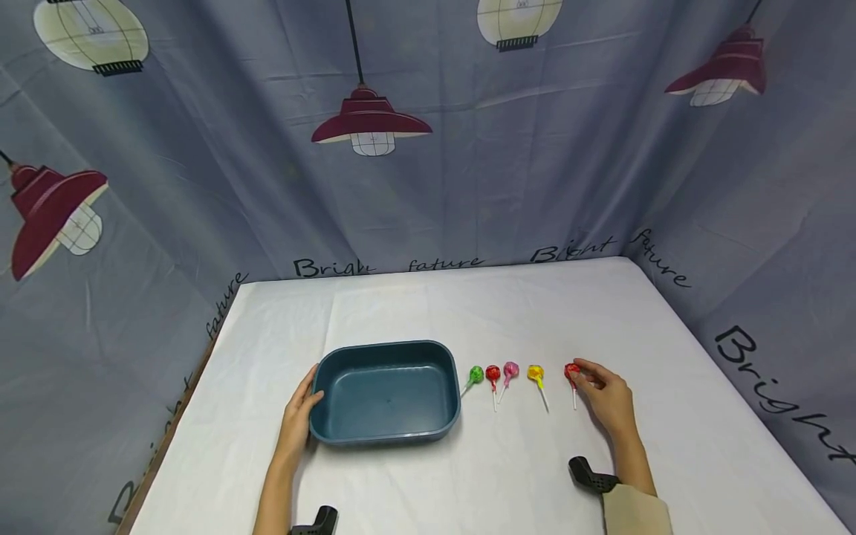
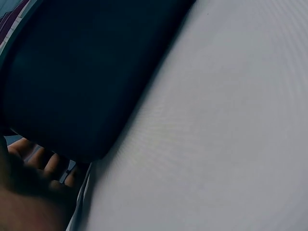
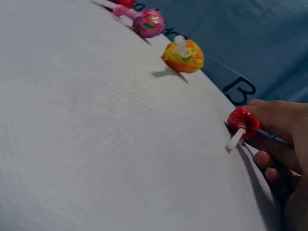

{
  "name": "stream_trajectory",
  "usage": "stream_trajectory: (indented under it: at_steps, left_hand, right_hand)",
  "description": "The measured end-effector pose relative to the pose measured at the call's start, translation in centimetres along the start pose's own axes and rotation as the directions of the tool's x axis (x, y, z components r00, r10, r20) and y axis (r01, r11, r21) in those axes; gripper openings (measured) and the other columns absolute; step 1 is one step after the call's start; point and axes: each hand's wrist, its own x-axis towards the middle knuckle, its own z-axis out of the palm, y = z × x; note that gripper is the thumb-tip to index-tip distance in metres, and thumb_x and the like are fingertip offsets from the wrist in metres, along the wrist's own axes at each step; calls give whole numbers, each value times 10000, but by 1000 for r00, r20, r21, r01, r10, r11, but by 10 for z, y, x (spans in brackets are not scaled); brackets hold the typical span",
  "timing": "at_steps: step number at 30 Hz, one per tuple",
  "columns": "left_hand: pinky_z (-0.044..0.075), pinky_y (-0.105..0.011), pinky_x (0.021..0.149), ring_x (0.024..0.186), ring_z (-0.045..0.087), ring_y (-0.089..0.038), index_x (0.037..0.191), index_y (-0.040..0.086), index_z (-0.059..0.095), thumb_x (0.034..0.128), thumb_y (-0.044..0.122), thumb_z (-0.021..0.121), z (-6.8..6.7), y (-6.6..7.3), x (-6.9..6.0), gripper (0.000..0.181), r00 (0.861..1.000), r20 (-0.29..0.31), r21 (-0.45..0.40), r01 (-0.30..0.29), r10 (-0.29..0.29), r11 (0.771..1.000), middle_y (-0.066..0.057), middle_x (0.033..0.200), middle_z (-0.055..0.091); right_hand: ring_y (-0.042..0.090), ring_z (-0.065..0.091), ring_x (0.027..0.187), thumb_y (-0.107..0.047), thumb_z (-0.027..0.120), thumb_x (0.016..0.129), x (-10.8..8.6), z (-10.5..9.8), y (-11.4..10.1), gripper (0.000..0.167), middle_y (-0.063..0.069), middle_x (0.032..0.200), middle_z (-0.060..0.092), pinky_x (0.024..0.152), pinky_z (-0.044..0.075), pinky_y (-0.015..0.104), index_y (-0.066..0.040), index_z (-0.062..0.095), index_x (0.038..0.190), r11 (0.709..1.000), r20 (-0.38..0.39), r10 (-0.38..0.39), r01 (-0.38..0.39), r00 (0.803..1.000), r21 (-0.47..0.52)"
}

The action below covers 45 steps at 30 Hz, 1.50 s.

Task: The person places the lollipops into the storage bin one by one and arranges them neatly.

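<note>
A dark teal rectangular tray [image 1: 388,436] stands on the white table. At its left end my left hand [image 1: 294,423] grips the wall, with the thumb at the rim; in the left wrist view the fingers [image 2: 53,163] curl by the tray's outer side [image 2: 72,96]. Over on the right, my right hand [image 1: 608,397] pinches the head of a red lollipop [image 3: 243,121] between thumb and fingers, its white stick pointing toward me. Left of that hand lie a yellow lollipop [image 1: 536,374], a pink one [image 1: 511,370], another red one [image 1: 493,373] and a green one [image 1: 475,374] beside the tray.
White cloth covers the table [image 1: 521,475]. A grey-blue curtain [image 1: 428,200] with printed lamps and lettering hangs behind the table and along its sides. Each wrist wears a black device, such as the one [image 1: 591,475] on the right.
</note>
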Motion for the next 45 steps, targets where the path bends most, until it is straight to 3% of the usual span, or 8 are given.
stream_trajectory:
  at_steps: [3,8,16,29,39,45]
  left_hand:
    - [186,-159,1045,1379,123,-117,1463,132,257,978,130,427,-2,-11,3,514,1000,-7,14,-13,13,1000,22,1510,201]
    - [208,-140,1026,1379,141,-129,1464,151,266,974,171,441,0,-17,3,521,999,-9,28,-32,32,999,15,1509,212]
    - [227,-139,1014,1372,173,-133,1456,144,292,967,200,460,1,-16,3,519,999,-23,37,-32,33,999,12,1498,246]
    - [149,-368,1094,1370,170,-159,1434,88,329,965,146,455,2,-15,3,490,999,-46,24,-6,7,1000,-33,1481,278]
    - [167,-348,1087,1354,207,-128,1423,97,355,956,159,474,0,-18,5,486,998,-57,4,7,-6,1000,-15,1463,311]
    - [181,-305,1080,1356,201,-113,1433,125,344,952,155,475,0,-19,6,499,999,-54,11,-2,2,1000,10,1474,294]
  right_hand:
    - [206,479,803,-285,617,887,-1,1,-1,361,119,932,622,665,348,336,-69,629,1176,999,8,-27,27,1000,-25]
    - [210,484,807,-210,627,883,-2,3,-2,316,118,917,618,674,349,339,-63,635,1162,999,-14,-30,30,999,-35]
    - [219,490,835,-171,625,881,-3,4,-4,285,125,924,617,706,350,352,-69,639,1146,999,-36,-12,11,999,-39]
    - [197,487,830,-182,640,873,-5,3,-4,279,114,912,619,710,350,320,-71,649,1129,999,-35,-26,25,999,-32]
    - [157,528,859,-208,629,879,-6,0,-3,287,100,980,651,696,396,199,-108,648,1148,999,-22,28,-28,999,-20]
    - [189,543,874,-247,632,879,-6,-2,-10,312,122,1014,643,701,401,254,-109,645,1159,1000,-1,25,-25,1000,-10]
